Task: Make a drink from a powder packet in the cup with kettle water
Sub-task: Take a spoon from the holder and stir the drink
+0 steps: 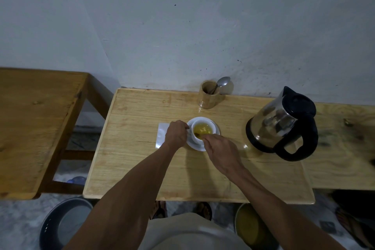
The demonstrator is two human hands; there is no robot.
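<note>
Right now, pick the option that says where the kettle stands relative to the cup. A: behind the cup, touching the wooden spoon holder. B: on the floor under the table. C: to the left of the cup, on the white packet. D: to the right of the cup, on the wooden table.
D: the kettle stands on the wooden table, apart from the cup and to its right.
</note>
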